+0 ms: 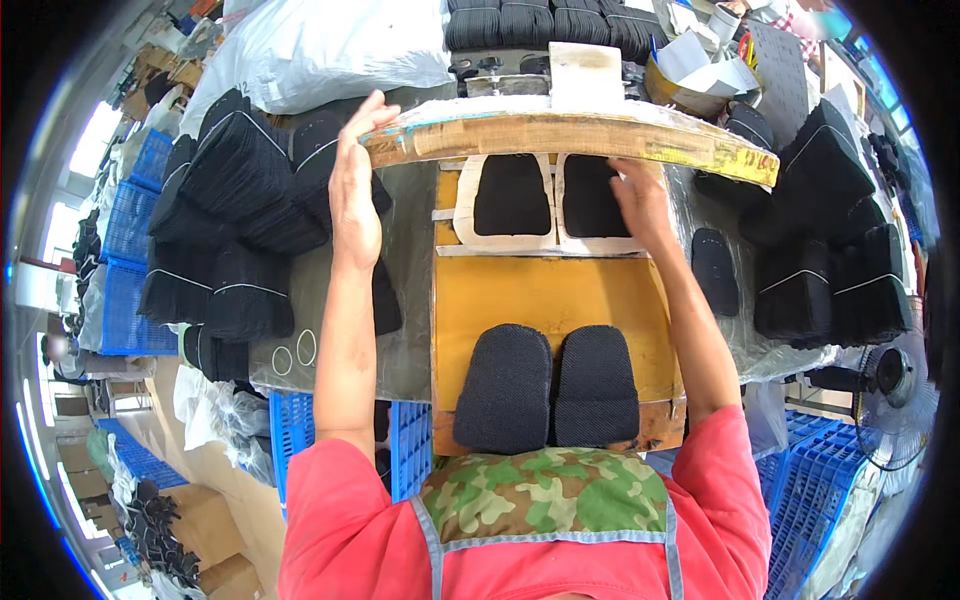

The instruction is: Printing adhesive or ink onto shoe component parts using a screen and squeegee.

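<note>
A wooden frame (570,134) with worn, paint-stained edges is raised at the far side of a yellow board (550,285). My left hand (356,200) is at the frame's left end, fingers stretched upward along it. Under the frame, a white template (465,215) with two cutouts surrounds two black fabric pads, a left pad (512,197) and a right pad (592,195). My right hand (643,203) reaches to the right pad's edge, its fingers extended and partly shaded by the frame. Nearer me, two textured black pads (505,388) (597,388) lie side by side.
Tied stacks of black pads stand left (245,165) and right (822,170). A single pad (714,272) lies right of the board. Behind are a white plastic sack (320,55) and a bin of papers (695,80). Blue crates (815,470) and a fan (890,385) are at right.
</note>
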The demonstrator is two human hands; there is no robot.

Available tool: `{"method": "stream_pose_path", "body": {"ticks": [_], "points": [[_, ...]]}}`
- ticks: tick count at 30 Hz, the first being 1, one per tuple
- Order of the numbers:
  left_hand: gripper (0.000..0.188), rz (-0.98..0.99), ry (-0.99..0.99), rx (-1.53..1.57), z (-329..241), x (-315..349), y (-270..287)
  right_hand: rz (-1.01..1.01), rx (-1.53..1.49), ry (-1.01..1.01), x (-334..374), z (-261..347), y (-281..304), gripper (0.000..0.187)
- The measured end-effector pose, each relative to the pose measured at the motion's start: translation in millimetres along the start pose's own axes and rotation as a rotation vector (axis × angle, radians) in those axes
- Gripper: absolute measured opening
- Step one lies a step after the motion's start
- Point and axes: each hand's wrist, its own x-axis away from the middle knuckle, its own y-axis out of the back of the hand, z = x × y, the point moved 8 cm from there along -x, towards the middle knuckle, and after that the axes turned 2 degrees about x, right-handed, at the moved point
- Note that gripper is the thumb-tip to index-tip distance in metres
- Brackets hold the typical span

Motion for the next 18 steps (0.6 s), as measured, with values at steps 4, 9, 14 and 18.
{"method": "stream_pose_path", "body": {"ticks": [4,9,14,18], "points": [[0.054,0.036,0.114,0.069,15,35,-16,-0.198,-0.012,-0.079,14,-65,105,0.025],[0.041,0.091,0.304,0.174,60,118,-23,-0.296,-0.188,-0.323,-6,-74,149,0.024],[0.008,0.087,0.396,0.052,88,150,-43,0.024,0.245,0.114,-89,16,52,0.049],[0.006,0.034,0.482,0.122,95,155,-42,0.153,0.522,0.197,-107,46,7,0.04]]}}
